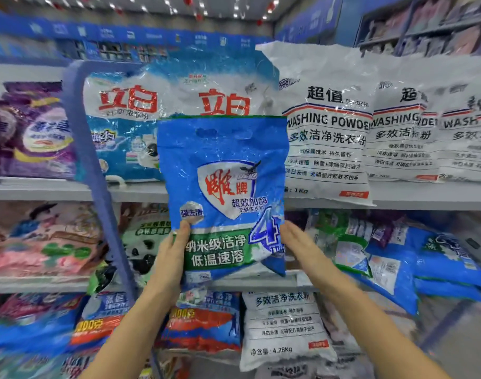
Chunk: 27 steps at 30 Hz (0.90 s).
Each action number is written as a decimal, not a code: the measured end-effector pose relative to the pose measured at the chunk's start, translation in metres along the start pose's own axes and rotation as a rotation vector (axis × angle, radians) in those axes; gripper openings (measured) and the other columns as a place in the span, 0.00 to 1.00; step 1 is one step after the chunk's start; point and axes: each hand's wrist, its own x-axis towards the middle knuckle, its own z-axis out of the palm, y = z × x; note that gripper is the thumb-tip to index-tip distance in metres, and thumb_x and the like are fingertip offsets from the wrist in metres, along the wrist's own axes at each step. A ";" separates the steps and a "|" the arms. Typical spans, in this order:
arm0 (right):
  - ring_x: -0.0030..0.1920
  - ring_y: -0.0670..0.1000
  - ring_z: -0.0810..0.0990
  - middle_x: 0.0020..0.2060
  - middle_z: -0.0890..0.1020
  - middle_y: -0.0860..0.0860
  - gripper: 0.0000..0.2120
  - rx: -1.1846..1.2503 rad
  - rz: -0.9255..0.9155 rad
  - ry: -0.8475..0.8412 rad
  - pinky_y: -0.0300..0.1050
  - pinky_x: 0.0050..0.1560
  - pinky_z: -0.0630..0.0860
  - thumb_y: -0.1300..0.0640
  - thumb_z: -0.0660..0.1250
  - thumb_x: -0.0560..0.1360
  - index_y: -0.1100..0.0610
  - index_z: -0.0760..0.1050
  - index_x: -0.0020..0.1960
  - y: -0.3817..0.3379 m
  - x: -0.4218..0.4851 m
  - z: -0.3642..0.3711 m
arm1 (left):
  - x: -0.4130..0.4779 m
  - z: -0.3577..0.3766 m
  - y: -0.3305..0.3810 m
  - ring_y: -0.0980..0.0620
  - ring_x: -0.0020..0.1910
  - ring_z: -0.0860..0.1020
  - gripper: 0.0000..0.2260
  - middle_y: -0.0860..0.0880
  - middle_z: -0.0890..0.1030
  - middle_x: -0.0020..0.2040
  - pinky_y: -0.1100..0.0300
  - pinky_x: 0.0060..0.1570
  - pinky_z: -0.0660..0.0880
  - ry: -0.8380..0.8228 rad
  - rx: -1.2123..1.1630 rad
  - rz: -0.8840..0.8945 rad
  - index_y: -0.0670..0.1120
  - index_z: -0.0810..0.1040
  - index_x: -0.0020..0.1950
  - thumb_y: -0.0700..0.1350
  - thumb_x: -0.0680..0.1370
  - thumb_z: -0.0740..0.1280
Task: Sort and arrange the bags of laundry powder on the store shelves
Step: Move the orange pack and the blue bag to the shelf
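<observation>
Blue bag (222, 192) of laundry powder is held upright in mid-air, front face to the camera, in front of the shelving. Handle cut-outs at its top, red brand characters on a white shield, green band with white text low on the face.

Left hand (171, 251) grips the bag's lower left edge: thumb across the front, the other fingers behind and out of sight. Right hand (298, 242) lies flat against the lower right edge, fingers extended, palm pressing the side; the bag is pinched between the two hands.

Everything else relative to the blue bag:
- Directly behind its top: white-and-blue bags with red characters (140, 124), standing on the upper shelf (69, 191).
- Right of it, same shelf: row of white "WASHING POWDER" bags (326, 138), upright, touching side by side.
- Far left, same shelf: purple bags (36, 132).
- Behind its lower half: middle shelf (36, 283). Pink bags (42, 239) to the left; blue bags lying tilted (425, 263) to the right.
- Below it: a large white bag marked 4.28Kg (284, 326), upright, with blue-and-orange bags (206, 321) just left of that.
- Left of it: a blue vertical frame bar (97, 170) crosses the shelves, leaning in the view.
</observation>
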 end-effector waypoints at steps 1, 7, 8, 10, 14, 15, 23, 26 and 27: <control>0.48 0.31 0.76 0.52 0.78 0.42 0.12 -0.064 -0.053 0.043 0.25 0.48 0.69 0.47 0.54 0.79 0.51 0.72 0.55 0.000 -0.002 0.009 | 0.001 -0.001 0.006 0.49 0.40 0.85 0.24 0.49 0.86 0.43 0.59 0.31 0.79 0.009 0.013 0.022 0.57 0.83 0.48 0.70 0.60 0.67; 0.25 0.46 0.65 0.26 0.72 0.52 0.20 -0.237 -0.439 0.402 0.44 0.28 0.61 0.47 0.51 0.79 0.60 0.72 0.42 -0.007 0.000 0.044 | 0.000 -0.008 0.023 0.48 0.41 0.85 0.24 0.49 0.86 0.44 0.59 0.31 0.79 0.004 0.077 0.060 0.53 0.80 0.52 0.67 0.67 0.61; 0.24 0.46 0.64 0.25 0.71 0.52 0.20 -0.248 -0.499 0.420 0.43 0.26 0.59 0.47 0.52 0.80 0.60 0.72 0.41 -0.009 0.001 0.044 | -0.001 -0.010 0.026 0.48 0.40 0.85 0.22 0.48 0.86 0.44 0.59 0.31 0.80 0.002 0.078 0.082 0.54 0.81 0.51 0.67 0.66 0.62; 0.23 0.47 0.64 0.25 0.72 0.50 0.18 -0.242 -0.601 0.454 0.42 0.23 0.59 0.48 0.54 0.81 0.58 0.72 0.42 -0.013 0.002 0.041 | -0.003 -0.011 0.033 0.49 0.40 0.85 0.17 0.49 0.86 0.43 0.58 0.31 0.80 0.008 0.072 0.131 0.61 0.83 0.44 0.67 0.66 0.61; 0.24 0.40 0.66 0.29 0.75 0.42 0.07 -0.102 -0.685 0.504 0.31 0.26 0.61 0.53 0.58 0.80 0.49 0.71 0.44 -0.011 0.007 0.040 | -0.004 -0.012 0.043 0.50 0.36 0.84 0.16 0.48 0.86 0.39 0.57 0.32 0.80 0.072 0.066 0.226 0.60 0.83 0.40 0.66 0.67 0.60; 0.26 0.40 0.70 0.31 0.77 0.41 0.06 -0.007 -0.654 0.516 0.30 0.28 0.64 0.54 0.59 0.81 0.50 0.72 0.46 -0.009 0.008 0.042 | -0.005 -0.013 0.045 0.51 0.35 0.84 0.16 0.49 0.85 0.37 0.58 0.31 0.79 0.088 0.077 0.257 0.59 0.83 0.40 0.66 0.66 0.61; 0.56 0.43 0.79 0.54 0.82 0.42 0.31 0.298 -0.332 0.209 0.40 0.56 0.75 0.25 0.56 0.67 0.44 0.71 0.60 -0.026 0.032 0.036 | -0.003 -0.027 0.062 0.63 0.25 0.78 0.14 0.57 0.80 0.27 0.72 0.23 0.70 0.134 0.256 0.469 0.51 0.72 0.38 0.60 0.74 0.57; 0.61 0.50 0.77 0.62 0.78 0.51 0.23 0.317 -0.263 0.199 0.50 0.60 0.73 0.34 0.60 0.72 0.49 0.73 0.58 -0.062 0.047 0.037 | -0.003 -0.024 0.066 0.63 0.24 0.77 0.14 0.56 0.80 0.25 0.72 0.22 0.70 0.099 0.302 0.481 0.48 0.71 0.37 0.57 0.74 0.57; 0.55 0.55 0.80 0.56 0.81 0.56 0.18 0.286 -0.280 0.257 0.53 0.55 0.76 0.41 0.61 0.75 0.55 0.76 0.53 -0.071 0.052 0.039 | -0.003 -0.025 0.066 0.63 0.24 0.77 0.14 0.55 0.80 0.26 0.72 0.23 0.70 0.096 0.307 0.479 0.47 0.72 0.37 0.57 0.73 0.57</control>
